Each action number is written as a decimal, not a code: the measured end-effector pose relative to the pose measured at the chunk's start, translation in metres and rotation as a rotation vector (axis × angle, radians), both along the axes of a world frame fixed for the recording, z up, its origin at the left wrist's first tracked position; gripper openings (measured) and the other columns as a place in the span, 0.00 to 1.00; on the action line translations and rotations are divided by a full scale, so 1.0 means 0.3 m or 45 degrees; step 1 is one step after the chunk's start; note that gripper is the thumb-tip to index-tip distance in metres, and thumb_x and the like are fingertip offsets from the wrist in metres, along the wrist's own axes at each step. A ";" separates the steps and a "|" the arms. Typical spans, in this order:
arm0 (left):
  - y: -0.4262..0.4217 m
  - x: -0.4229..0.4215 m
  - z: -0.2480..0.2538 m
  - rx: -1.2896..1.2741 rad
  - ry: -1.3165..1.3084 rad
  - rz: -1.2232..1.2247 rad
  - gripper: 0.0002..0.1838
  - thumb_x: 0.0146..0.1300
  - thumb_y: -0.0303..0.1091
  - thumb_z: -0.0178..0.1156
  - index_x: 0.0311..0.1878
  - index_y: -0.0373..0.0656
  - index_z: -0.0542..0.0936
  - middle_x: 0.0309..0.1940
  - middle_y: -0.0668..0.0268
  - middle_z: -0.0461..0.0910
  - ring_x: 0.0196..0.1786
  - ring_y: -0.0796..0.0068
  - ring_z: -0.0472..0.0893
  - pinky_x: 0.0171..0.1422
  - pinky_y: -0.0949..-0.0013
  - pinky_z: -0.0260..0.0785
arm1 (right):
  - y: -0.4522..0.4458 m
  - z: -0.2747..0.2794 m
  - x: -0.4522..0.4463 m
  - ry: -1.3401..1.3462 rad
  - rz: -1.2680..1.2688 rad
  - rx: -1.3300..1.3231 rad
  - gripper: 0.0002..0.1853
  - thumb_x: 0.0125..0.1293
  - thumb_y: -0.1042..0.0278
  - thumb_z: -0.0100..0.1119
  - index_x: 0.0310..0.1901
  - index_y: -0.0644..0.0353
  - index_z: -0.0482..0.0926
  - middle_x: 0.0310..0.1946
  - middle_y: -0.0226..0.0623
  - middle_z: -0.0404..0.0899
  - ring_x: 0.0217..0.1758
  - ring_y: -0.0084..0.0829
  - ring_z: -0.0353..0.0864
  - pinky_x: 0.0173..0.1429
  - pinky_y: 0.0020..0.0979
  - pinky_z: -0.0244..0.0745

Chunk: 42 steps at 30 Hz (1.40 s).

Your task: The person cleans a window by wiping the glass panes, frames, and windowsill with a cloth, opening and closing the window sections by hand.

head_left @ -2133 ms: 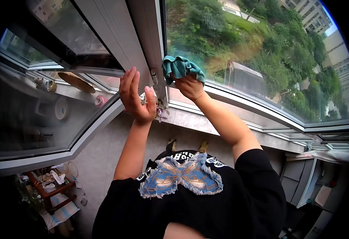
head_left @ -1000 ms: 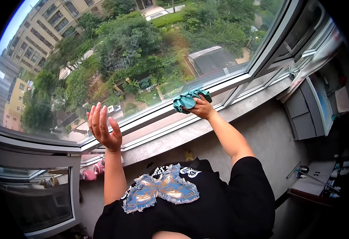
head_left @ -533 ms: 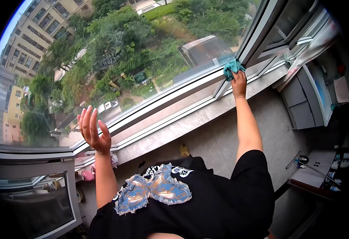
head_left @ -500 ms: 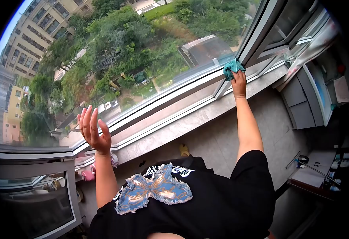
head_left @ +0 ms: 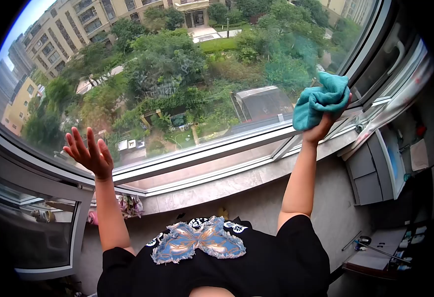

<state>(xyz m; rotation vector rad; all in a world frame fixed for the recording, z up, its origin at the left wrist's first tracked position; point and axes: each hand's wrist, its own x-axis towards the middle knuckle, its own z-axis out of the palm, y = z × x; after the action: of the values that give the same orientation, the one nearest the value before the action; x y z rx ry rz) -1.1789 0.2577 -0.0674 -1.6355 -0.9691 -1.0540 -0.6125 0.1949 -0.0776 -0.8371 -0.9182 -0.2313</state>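
A crumpled teal cloth (head_left: 322,99) is in my right hand (head_left: 321,129), raised in front of the lower right part of the window pane (head_left: 177,89). Most of the fingers of that hand are hidden behind the cloth. My left hand (head_left: 92,154) is up by the pane's lower left, fingers spread and holding nothing. Whether its fingertips touch the glass I cannot tell. Below both hands runs the white window frame (head_left: 202,158).
A stone sill (head_left: 192,195) runs under the frame. At the left an opened window sash (head_left: 43,222) juts inward beside pink flowers (head_left: 130,205). To the right are a patterned curtain (head_left: 395,104), a grey cabinet (head_left: 370,171) and a low table (head_left: 375,252) with bottles.
My right hand has lifted the cloth from the frame's lower right corner, and the cloth looks larger and fuller. My left hand has shifted left and slightly down. The view has turned.
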 end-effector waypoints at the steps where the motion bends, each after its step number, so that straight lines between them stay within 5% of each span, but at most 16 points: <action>1: 0.014 -0.023 0.019 -0.025 -0.025 0.056 0.27 0.82 0.46 0.45 0.79 0.50 0.69 0.83 0.55 0.58 0.86 0.49 0.52 0.87 0.42 0.31 | 0.084 0.009 -0.026 -0.099 -0.093 -0.024 0.40 0.75 0.49 0.48 0.83 0.58 0.53 0.81 0.44 0.55 0.83 0.43 0.55 0.84 0.48 0.44; 6: 0.057 -0.231 0.091 0.013 -0.119 0.140 0.32 0.84 0.56 0.36 0.83 0.54 0.63 0.86 0.56 0.52 0.87 0.48 0.46 0.86 0.40 0.30 | 0.246 0.172 -0.443 -0.244 -0.767 -0.195 0.39 0.82 0.35 0.30 0.84 0.52 0.54 0.85 0.53 0.46 0.86 0.60 0.45 0.83 0.63 0.38; 13: 0.145 -0.323 0.095 0.000 -0.122 0.013 0.39 0.81 0.66 0.29 0.84 0.54 0.59 0.86 0.52 0.50 0.87 0.45 0.49 0.85 0.36 0.34 | 0.264 0.332 -1.120 -0.449 -0.646 -0.211 0.41 0.80 0.31 0.31 0.84 0.50 0.55 0.84 0.60 0.44 0.84 0.72 0.42 0.77 0.77 0.38; 15: 0.153 -0.329 0.081 -0.018 -0.146 -0.020 0.39 0.81 0.65 0.29 0.85 0.54 0.56 0.86 0.53 0.49 0.87 0.46 0.48 0.86 0.37 0.33 | 0.275 0.350 -1.284 -0.570 -0.572 -0.193 0.42 0.77 0.29 0.36 0.84 0.47 0.56 0.84 0.62 0.44 0.83 0.76 0.42 0.75 0.80 0.39; 18: 0.171 -0.350 0.056 0.076 -0.176 -0.098 0.39 0.81 0.65 0.30 0.86 0.54 0.52 0.86 0.53 0.49 0.88 0.49 0.47 0.87 0.40 0.32 | 0.271 0.373 -1.521 -0.853 -0.453 -0.172 0.47 0.66 0.29 0.57 0.83 0.40 0.59 0.83 0.62 0.47 0.82 0.78 0.44 0.73 0.84 0.40; 21: 0.180 -0.363 0.048 0.075 -0.181 -0.136 0.38 0.81 0.65 0.30 0.86 0.54 0.54 0.86 0.53 0.49 0.88 0.50 0.47 0.87 0.40 0.31 | 0.297 0.385 -1.658 -1.193 -0.450 0.048 0.44 0.65 0.35 0.61 0.81 0.36 0.62 0.83 0.50 0.52 0.85 0.66 0.47 0.78 0.80 0.39; 25: 0.174 -0.362 0.053 0.089 -0.188 -0.122 0.37 0.82 0.64 0.32 0.85 0.56 0.57 0.85 0.51 0.53 0.86 0.46 0.51 0.87 0.40 0.34 | 0.344 0.423 -1.554 -1.408 -0.585 0.211 0.41 0.66 0.35 0.60 0.79 0.34 0.66 0.82 0.45 0.57 0.84 0.60 0.53 0.80 0.77 0.40; 31: 0.158 -0.363 0.047 0.034 -0.168 -0.055 0.35 0.82 0.62 0.33 0.80 0.54 0.67 0.84 0.51 0.56 0.86 0.45 0.52 0.86 0.38 0.37 | 0.295 0.607 -0.991 -1.082 -0.678 0.083 0.39 0.66 0.28 0.54 0.76 0.31 0.70 0.78 0.45 0.64 0.77 0.59 0.63 0.81 0.71 0.43; 34: 0.146 -0.354 0.039 0.023 -0.186 -0.019 0.33 0.82 0.61 0.35 0.79 0.55 0.70 0.83 0.52 0.57 0.86 0.46 0.52 0.86 0.37 0.37 | 0.275 0.646 -0.655 -1.006 -0.826 0.227 0.40 0.72 0.32 0.49 0.77 0.51 0.68 0.75 0.54 0.66 0.77 0.59 0.64 0.79 0.59 0.53; 37: 0.140 -0.351 0.032 0.046 -0.232 -0.033 0.32 0.82 0.60 0.37 0.76 0.56 0.75 0.81 0.53 0.62 0.85 0.47 0.56 0.87 0.41 0.36 | 0.257 0.600 -0.352 -0.898 -0.862 0.234 0.33 0.82 0.43 0.41 0.79 0.57 0.65 0.77 0.51 0.65 0.79 0.55 0.63 0.80 0.54 0.54; 42: 0.113 -0.331 0.060 0.031 -0.275 -0.061 0.30 0.82 0.60 0.37 0.72 0.59 0.80 0.79 0.58 0.68 0.83 0.52 0.62 0.87 0.45 0.38 | 0.304 0.359 0.248 -0.463 -1.017 0.007 0.33 0.83 0.45 0.39 0.78 0.61 0.65 0.78 0.56 0.63 0.79 0.56 0.65 0.79 0.50 0.61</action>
<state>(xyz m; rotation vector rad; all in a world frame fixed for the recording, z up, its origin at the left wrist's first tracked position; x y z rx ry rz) -1.2783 0.2917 -0.0495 -1.5544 -1.0567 -1.2904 -0.5383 0.2861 0.0300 -1.1499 -0.8736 -1.1065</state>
